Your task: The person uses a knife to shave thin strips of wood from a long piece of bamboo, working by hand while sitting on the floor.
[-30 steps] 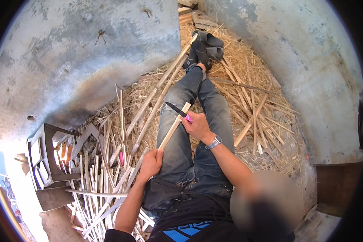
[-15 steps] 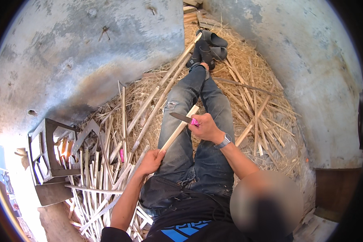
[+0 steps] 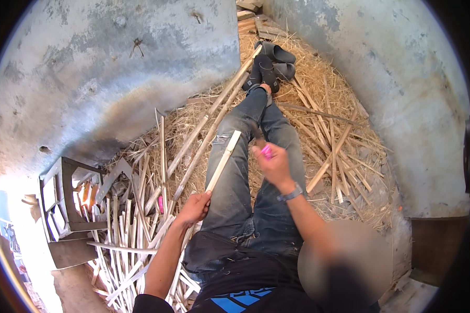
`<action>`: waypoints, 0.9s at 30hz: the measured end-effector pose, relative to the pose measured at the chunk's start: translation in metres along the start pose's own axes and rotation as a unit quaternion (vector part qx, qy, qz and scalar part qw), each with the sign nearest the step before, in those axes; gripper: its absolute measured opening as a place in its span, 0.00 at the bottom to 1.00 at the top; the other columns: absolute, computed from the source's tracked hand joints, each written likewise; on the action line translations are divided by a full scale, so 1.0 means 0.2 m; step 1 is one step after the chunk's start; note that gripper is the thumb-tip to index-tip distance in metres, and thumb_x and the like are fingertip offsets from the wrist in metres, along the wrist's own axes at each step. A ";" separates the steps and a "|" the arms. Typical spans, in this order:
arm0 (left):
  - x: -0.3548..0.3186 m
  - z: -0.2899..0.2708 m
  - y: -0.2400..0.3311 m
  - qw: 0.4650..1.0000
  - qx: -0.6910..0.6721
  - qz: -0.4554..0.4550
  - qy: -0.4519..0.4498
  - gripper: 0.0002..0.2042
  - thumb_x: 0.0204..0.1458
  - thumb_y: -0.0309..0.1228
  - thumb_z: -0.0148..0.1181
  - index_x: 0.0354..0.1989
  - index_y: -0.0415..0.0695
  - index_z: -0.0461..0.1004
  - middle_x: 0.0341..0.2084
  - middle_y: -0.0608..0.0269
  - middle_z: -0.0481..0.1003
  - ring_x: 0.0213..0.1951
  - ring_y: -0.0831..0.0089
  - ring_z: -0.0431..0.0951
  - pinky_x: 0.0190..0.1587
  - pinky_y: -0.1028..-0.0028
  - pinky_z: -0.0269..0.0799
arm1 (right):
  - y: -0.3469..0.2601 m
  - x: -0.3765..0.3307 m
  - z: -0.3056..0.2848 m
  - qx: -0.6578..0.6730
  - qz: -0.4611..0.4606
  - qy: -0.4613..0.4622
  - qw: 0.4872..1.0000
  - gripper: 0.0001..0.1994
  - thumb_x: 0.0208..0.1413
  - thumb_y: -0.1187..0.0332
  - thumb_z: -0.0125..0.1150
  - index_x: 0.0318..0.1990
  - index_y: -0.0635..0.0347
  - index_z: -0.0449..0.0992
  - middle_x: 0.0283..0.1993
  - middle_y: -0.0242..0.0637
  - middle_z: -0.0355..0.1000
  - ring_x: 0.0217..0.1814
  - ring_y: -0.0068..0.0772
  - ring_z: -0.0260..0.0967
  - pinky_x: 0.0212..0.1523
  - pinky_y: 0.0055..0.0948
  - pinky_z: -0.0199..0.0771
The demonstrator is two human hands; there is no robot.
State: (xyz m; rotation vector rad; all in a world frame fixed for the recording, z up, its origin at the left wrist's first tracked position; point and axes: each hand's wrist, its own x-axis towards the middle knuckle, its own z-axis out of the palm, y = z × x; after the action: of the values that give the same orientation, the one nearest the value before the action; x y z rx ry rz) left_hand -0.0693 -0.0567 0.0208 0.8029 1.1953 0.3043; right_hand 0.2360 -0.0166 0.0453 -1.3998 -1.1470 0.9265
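A pale, flat strip of split wood or bamboo (image 3: 224,161) slants up over my left thigh. My left hand (image 3: 196,207) is closed round its lower end. To the right of the strip, over my other leg, my right hand (image 3: 273,163) grips a knife (image 3: 259,137) with a pink handle, its dark blade pointing up and away from me. Motion blurs the blade a little. Blade and strip are apart, with a gap between them.
Shavings (image 3: 318,68) cover the floor round my outstretched legs. Long strips (image 3: 209,117) lie to the left, and more strips (image 3: 337,156) to the right. A heap of pale strips (image 3: 122,235) sits beside a dark frame (image 3: 62,198). Grey walls (image 3: 141,57) stand close on both sides.
The knife has come off the strip, moving right and turning to point upward with my right hand. My left hand has tilted the strip's far end left and up.
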 end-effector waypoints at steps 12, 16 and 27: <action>0.03 -0.01 -0.02 0.996 0.073 0.051 0.025 0.23 0.72 0.50 0.51 0.26 0.47 0.68 0.14 0.74 0.63 0.12 0.83 0.57 0.16 0.77 0.49 | 0.14 0.20 0.05 -0.242 -0.087 -0.022 0.966 0.25 0.71 0.53 0.55 0.25 0.63 0.73 0.19 0.53 0.68 0.22 0.59 0.68 0.25 0.48 0.65; 0.05 -0.02 -0.04 0.994 0.082 0.058 0.036 0.24 0.71 0.50 0.51 0.26 0.47 0.69 0.14 0.73 0.64 0.12 0.82 0.59 0.15 0.77 0.50 | 0.24 0.26 0.16 -0.255 -0.110 -0.007 0.961 0.25 0.72 0.54 0.54 0.24 0.63 0.72 0.21 0.54 0.70 0.23 0.62 0.70 0.26 0.52 0.66; 0.07 0.00 0.01 1.000 -0.011 -0.005 -0.017 0.24 0.72 0.52 0.49 0.26 0.49 0.63 0.12 0.77 0.56 0.11 0.83 0.50 0.13 0.76 0.44 | 0.29 0.11 0.22 -0.190 -0.010 -0.075 0.979 0.28 0.73 0.51 0.50 0.25 0.67 0.72 0.20 0.57 0.67 0.23 0.58 0.69 0.28 0.49 0.64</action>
State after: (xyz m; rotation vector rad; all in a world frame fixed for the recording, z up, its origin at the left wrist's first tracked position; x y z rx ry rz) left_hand -0.0641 -0.0472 0.0116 0.7795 1.1622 0.2956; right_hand 0.2073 0.0167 -0.0183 -1.6393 -1.5085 0.8365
